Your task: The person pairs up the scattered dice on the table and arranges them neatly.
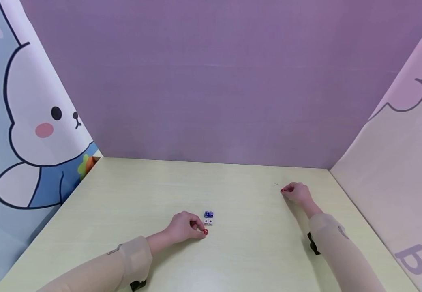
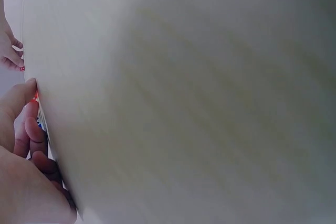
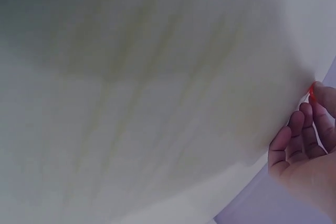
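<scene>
My left hand [image 1: 185,228] pinches a red die [image 1: 205,232] between thumb and forefinger, low at the tabletop just in front of two white dice [image 1: 208,222]. Directly behind the white ones sit blue dice [image 1: 208,214], side by side in a row that touches or nearly touches them. Far over at the back right, my right hand [image 1: 298,193] holds another red die [image 1: 282,190] at its fingertips, close to the table surface. In the right wrist view a little of that red die [image 3: 313,92] shows between thumb and forefinger; the rest is hidden.
The pale wooden table [image 1: 152,182] ends at a purple panel [image 1: 214,81] behind. A cartoon-printed panel [image 1: 46,101] stands on the left, a pale pink one [image 1: 397,170] on the right. Small dark marks lie near the right hand. Both forearms wear beige sleeves [image 1: 342,251].
</scene>
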`<state>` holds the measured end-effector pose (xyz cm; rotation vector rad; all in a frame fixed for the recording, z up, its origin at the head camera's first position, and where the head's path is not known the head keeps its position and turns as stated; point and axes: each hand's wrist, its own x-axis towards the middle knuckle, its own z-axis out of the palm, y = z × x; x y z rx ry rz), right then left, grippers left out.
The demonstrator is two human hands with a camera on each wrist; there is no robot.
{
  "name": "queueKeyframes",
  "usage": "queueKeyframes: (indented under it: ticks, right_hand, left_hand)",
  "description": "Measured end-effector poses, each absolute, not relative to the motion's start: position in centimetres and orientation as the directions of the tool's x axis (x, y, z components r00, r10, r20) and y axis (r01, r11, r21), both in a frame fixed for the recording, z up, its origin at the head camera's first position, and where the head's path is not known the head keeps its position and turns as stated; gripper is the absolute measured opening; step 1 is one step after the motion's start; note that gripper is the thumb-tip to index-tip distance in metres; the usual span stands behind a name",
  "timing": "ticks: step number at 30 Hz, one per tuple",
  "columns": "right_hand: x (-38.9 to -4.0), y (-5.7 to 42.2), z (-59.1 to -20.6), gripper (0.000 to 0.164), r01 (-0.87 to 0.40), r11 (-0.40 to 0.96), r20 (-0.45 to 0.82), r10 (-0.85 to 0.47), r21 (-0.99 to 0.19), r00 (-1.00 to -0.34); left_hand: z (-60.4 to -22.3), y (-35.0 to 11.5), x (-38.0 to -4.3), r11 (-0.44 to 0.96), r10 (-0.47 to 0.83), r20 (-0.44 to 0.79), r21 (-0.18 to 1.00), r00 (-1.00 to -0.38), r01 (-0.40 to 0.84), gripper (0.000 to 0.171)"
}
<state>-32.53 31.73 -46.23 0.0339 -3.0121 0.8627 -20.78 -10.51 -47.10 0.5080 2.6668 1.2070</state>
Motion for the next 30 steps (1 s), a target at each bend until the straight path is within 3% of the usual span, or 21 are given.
queueKeyframes:
  ticks: [30]
  right_hand:
    - [-28.9,27.5,-46.1,0.007,-0.205,0.805,0.058,-0.208,-0.556,-0.976]
  left_hand:
    - [-46.7,-10.4,-20.5,0.600,0.379,0.000,0.761,-0.925,0.246,0.015]
